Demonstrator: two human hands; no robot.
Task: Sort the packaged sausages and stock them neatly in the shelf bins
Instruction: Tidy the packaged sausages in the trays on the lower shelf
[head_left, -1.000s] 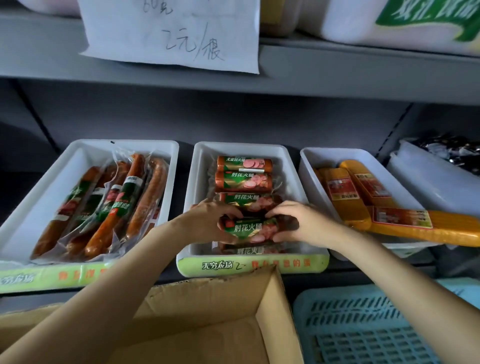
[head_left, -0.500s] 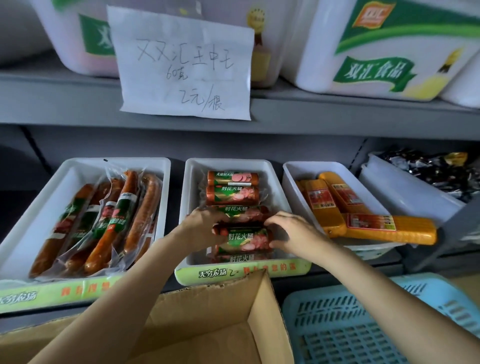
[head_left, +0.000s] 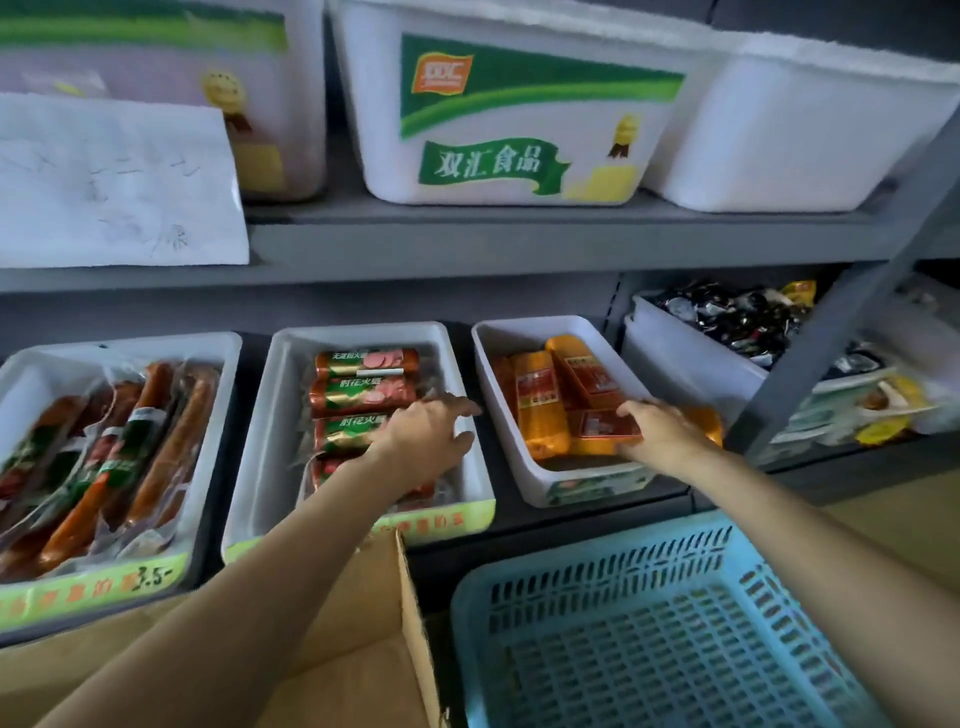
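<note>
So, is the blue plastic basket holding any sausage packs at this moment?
No, the blue basket shows only its bare slotted bottom, while the right hand rests on an orange pack in the right bin.

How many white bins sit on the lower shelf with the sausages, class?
4 bins: the left bin of long vacuum-packed sausages, the middle bin of green-labelled sausages, the third bin of orange sausages, and the right bin of dark packets. More may lie beyond the frame.

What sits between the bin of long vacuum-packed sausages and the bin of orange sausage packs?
In the head view, the middle white bin sits between them, holding short green-and-red labelled sausages, with the left hand over it.
</note>
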